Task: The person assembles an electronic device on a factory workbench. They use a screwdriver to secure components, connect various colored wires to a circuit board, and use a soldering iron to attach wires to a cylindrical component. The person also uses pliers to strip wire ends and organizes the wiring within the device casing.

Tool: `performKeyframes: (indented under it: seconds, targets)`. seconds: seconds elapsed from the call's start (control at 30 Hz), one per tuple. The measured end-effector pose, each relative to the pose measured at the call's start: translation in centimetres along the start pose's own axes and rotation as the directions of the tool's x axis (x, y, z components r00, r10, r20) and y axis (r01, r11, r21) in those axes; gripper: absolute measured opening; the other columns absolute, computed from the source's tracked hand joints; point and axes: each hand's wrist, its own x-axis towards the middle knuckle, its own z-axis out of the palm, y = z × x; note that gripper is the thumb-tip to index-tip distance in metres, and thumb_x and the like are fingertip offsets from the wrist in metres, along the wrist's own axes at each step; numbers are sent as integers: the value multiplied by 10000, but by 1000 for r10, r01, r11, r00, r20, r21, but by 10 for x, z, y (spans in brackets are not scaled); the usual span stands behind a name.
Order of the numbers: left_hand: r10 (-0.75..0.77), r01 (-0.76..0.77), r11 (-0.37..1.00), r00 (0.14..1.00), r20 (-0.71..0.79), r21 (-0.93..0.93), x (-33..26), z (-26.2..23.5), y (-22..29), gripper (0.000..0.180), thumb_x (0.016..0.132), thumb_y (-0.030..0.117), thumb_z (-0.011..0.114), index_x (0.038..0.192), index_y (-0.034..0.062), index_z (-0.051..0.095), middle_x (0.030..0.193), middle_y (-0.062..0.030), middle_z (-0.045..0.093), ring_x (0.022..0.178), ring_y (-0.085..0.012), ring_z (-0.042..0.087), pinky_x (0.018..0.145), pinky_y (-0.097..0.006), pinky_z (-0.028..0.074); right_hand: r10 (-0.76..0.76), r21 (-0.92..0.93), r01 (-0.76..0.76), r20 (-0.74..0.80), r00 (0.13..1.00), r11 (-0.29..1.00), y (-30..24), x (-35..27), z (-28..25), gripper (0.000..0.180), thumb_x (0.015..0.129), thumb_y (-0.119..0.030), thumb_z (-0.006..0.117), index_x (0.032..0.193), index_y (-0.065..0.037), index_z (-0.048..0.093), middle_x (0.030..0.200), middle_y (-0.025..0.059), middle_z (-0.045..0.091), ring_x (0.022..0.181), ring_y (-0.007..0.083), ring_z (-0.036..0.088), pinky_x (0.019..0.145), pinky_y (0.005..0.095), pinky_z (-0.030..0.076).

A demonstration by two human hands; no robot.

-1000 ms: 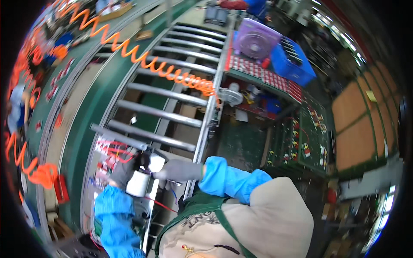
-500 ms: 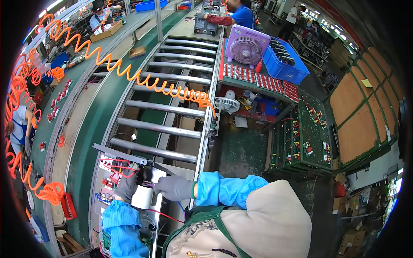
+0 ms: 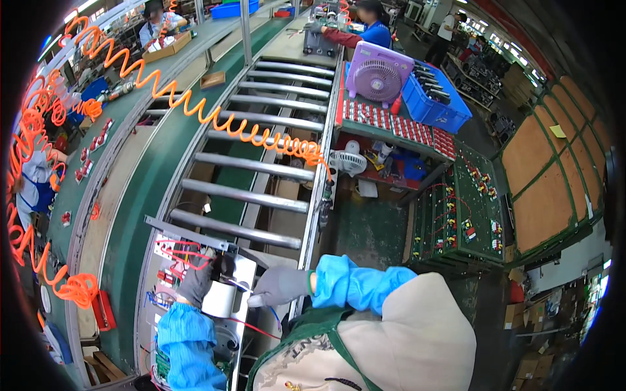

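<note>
A metal equipment chassis [image 3: 244,270] with circuit boards, red wires [image 3: 182,251] and a white cylinder [image 3: 218,300] lies before me at the near end of the rollers. My left hand [image 3: 194,281], in a grey glove, reaches into it beside the white cylinder; its fingertips meet a dark part and are partly hidden. To the right of the cylinder is my right hand [image 3: 282,287], also gloved in grey. Its thumb and fingers are closed at the end of a thin, pale strip or wire, too small to name surely. Blue sleeves cover both forearms.
A roller conveyor [image 3: 244,201] runs away from me, with an orange coiled hose [image 3: 195,111] above it and a hanging power driver [image 3: 324,212] at its right rail. A purple fan [image 3: 378,78] and blue bin [image 3: 433,107] stand right. Co-workers are farther off.
My right hand has drawn back to the right, away from the white cylinder, and the pale strip now shows between the hands. The left hand stays at the dark part.
</note>
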Motion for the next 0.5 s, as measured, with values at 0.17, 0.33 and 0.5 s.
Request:
performKeyframes:
  seconds: [0.17,0.33,0.5]
  targets:
    - [-98,101,995,989,106,-22,-12,-11,-3,393,741,-17,526,1133,14,536,1019,-215,566,972,-399,537,845,-438,437,-69,344,15,145,987,939,-3,6,-3,441,942,-390,403,864,-43,664,713,82,643,660,184,625,646,313,490]
    - [-54,60,996,995,88,-68,6,1,-2,383,745,-21,520,1126,13,536,1020,-216,567,975,-400,536,848,-438,437,152,678,-330,309,939,657,11,7,-17,558,907,-532,440,792,-42,682,749,61,677,655,182,636,646,339,492]
    - [-64,71,995,993,99,-76,2,-1,-3,373,748,-24,514,1119,12,536,1020,-218,568,979,-402,536,852,-438,436,-32,861,-117,152,988,495,6,2,-10,565,912,-555,393,851,-57,654,639,120,631,586,202,632,554,333,513]
